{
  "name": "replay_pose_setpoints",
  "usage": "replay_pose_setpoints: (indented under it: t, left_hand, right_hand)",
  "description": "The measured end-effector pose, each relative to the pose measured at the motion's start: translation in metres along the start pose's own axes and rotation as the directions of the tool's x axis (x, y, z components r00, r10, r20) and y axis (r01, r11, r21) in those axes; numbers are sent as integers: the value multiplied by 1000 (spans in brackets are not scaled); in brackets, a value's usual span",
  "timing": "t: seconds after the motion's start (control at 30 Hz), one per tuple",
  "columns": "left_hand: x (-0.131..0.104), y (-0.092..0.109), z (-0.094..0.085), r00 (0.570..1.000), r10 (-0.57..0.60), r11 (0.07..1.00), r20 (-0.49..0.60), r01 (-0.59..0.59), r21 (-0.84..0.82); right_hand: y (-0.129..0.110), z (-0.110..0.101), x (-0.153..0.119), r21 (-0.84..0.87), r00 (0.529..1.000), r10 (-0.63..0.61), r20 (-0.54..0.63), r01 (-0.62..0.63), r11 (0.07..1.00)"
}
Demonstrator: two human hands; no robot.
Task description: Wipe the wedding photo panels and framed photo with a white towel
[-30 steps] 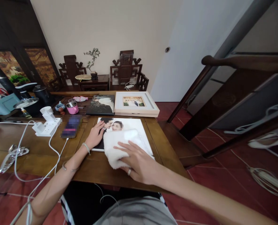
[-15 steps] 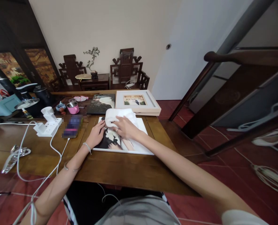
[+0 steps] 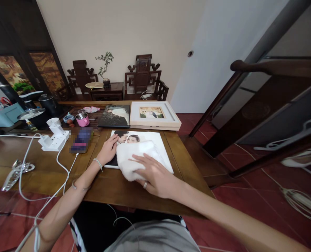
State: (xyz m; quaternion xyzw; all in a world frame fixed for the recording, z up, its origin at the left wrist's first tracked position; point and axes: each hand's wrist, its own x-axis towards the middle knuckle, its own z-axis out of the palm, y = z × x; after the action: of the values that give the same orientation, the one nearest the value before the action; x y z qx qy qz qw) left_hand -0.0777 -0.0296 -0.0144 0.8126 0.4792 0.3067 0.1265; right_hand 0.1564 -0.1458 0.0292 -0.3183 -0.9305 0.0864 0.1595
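2 hands at work here: our right hand, fingers spread, presses a fluffy white cloth onto the glossy photo board, pale with a dark left side, flat on the table; our left hand lies flat, fingers together, on its left edge.

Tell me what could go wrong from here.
The white cloth under the right hand overlaps the photo print's near edge, so it might catch there. The left hand rests only on the print's left side; a firm push could swivel it. The white cable plugged into the phone runs toward the left forearm, so an arm movement might tug it.
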Motion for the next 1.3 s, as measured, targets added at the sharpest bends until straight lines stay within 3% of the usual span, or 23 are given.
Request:
replay_pose_setpoints:
  t: [0.17, 0.3, 0.47, 0.57, 0.67, 0.77, 0.87, 0.93, 1.03, 1.17, 1.3]
  left_hand:
    - [0, 0, 2, 1000, 13, 1000, -16, -13, 5]
    - [0, 5, -2, 998, -36, 997, -55, 32, -75]
    - [0, 17, -12, 966, -156, 956, -205, 96, -278]
    - [0, 21, -13, 965, -182, 935, -192, 109, -338]
    - [-1, 23, -11, 971, -176, 944, -164, 119, -307]
    - [-1, 22, -8, 985, -114, 979, -133, 88, -184]
    - [-2, 20, -5, 997, -23, 998, -68, 18, -62]
    - [-3, 18, -5, 999, 12, 1000, -40, -13, -15]
    - [-3, 17, -4, 999, 33, 999, -25, -32, 14]
    - [-3, 18, -6, 998, 54, 998, -26, -53, 13]
    - [-3, 20, -8, 998, 52, 999, -31, -51, 16]
  right_hand:
    - [40, -1, 35, -122, 980, 185, -67, -192, 974]
    - [44, 3, 64, -228, 970, 238, -46, -242, 943]
    - [16, 11, 65, -214, 997, 15, 79, 2, 977]
    - [4, 10, 42, -99, 984, -158, 77, 165, 981]
    - [5, 2, 15, 17, 975, -220, 16, 220, 975]
    - [18, -9, -1, 54, 991, -127, -28, 129, 990]
    - [39, -18, 4, 64, 995, 77, -57, -73, 995]
    - [54, -20, 19, 134, 975, 191, -114, -176, 975]
    - [70, -16, 55, 376, 933, 315, -176, -232, 897]
    - [76, -4, 109, 588, 908, 413, -76, -294, 754]
    - [73, 0, 131, 593, 909, 415, -43, -311, 743]
